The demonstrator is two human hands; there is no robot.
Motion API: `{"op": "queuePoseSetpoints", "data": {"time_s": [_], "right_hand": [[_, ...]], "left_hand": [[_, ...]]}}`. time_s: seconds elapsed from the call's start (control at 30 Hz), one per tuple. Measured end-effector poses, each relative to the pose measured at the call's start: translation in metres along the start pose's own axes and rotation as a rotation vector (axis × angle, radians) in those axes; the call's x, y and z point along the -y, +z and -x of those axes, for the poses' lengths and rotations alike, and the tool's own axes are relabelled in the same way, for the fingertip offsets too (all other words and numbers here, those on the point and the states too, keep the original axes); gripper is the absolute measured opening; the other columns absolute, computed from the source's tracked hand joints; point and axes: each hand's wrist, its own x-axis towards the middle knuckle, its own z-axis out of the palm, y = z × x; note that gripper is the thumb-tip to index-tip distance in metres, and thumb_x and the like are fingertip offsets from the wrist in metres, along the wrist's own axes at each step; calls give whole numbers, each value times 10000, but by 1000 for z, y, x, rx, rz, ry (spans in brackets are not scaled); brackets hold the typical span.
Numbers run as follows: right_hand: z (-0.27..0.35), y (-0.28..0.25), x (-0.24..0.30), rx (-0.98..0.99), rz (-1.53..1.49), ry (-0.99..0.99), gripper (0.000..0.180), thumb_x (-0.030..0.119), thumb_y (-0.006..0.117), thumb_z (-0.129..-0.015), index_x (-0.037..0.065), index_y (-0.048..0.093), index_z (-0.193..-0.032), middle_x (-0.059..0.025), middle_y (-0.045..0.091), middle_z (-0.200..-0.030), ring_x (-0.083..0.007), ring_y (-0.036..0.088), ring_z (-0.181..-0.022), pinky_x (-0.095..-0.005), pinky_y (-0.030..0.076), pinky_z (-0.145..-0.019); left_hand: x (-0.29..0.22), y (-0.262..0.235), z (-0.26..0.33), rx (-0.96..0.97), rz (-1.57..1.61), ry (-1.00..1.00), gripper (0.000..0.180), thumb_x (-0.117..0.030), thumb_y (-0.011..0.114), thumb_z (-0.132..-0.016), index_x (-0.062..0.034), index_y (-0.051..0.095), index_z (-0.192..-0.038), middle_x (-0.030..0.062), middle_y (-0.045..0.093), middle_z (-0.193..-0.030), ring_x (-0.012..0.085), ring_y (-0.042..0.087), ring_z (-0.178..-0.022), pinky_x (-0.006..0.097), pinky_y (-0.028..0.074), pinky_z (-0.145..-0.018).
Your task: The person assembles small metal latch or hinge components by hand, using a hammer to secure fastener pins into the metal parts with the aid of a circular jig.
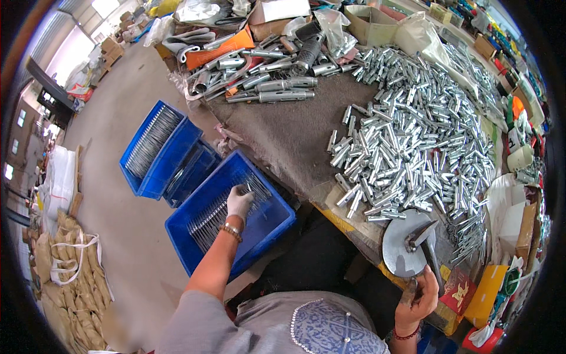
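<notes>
Left hand in the rod crate, right hand on the hammer at the bench edge.

The gloved left hand (pixel 239 202) reaches into the nearest blue crate (pixel 277 227) on the floor, fingers closed on thin metal rods (pixel 206 221) lying there. The bare right hand (pixel 420 298) has its fingers wrapped round the handle of a hammer (pixel 424 245), whose head rests on a round steel plate (pixel 398 248) at the bench (pixel 283 130) edge. Just beyond the plate spreads a heap of short silver tubes (pixel 407 135).
</notes>
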Motion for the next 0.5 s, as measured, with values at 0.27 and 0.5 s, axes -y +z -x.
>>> {"op": "queuePoseSetpoints", "data": {"time_s": [0.27, 0.5], "right_hand": [[2, -2, 2, 15, -36, 33, 496, 49, 723, -879, -61, 672, -1360, -180, 742, -1294, -258, 735, -884, -366, 585, -843], [-3, -4, -1, 32, 62, -128, 438, 164, 710, -998, -84, 674, -1358, -193, 747, -1224, -217, 722, -848, -333, 575, -771]], "left_hand": [[19, 24, -79, -140, -301, 95, 500, -164, 862, -847, -2, 691, -1288, 175, 778, -1125, 308, 740, -1011, 387, 570, -943], [25, 39, -81, -317, -565, 302, 462, -253, 853, -912, -53, 697, -1297, 199, 783, -1153, 379, 746, -1022, 433, 571, -951]]}}
